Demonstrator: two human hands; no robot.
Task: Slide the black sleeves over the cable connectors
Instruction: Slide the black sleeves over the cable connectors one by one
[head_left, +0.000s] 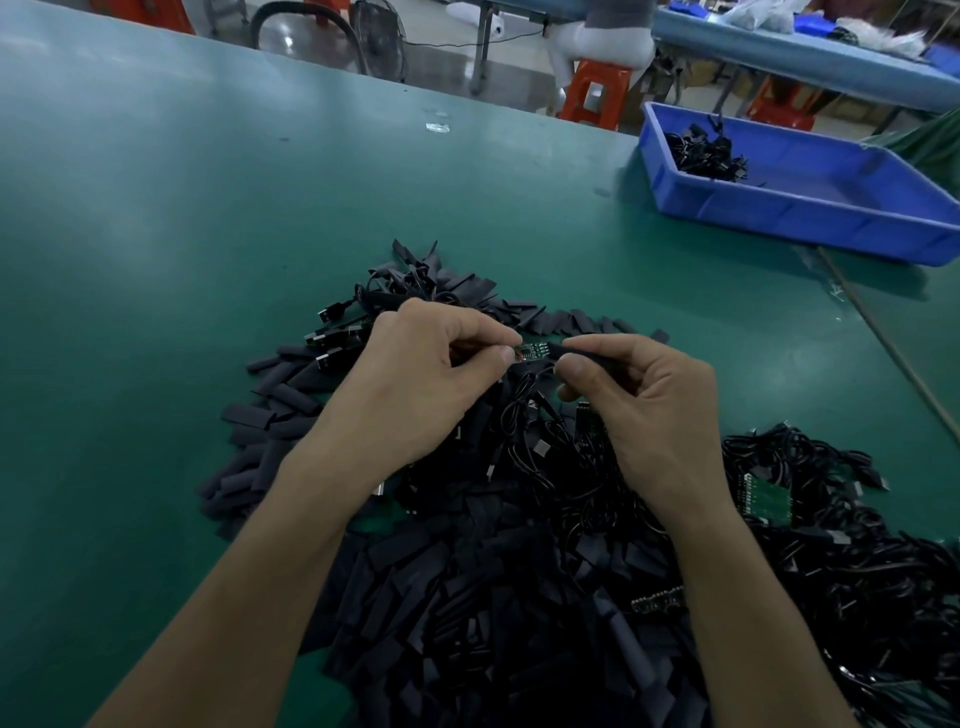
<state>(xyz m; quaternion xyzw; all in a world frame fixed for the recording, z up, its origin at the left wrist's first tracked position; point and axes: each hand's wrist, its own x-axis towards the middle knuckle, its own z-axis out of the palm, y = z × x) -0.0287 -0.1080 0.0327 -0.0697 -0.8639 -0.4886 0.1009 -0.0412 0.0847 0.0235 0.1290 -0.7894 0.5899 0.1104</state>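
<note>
My left hand (426, 379) pinches one end of a small green connector board (531, 351) between thumb and forefinger. My right hand (644, 410) pinches a black sleeve (563, 351) whose mouth meets the board's right end. Both hands hover above a big heap of flat black sleeves (467, 597) on the green table (208, 208). Thin black cable hangs from the board into a tangle of cables (535, 441) under my hands.
A blue bin (810, 208) with a few black cables stands at the back right. More tangled cables with green boards (769, 499) lie at the right. USB plugs (332, 338) stick out left of the heap. Orange stools and another bench stand beyond the table.
</note>
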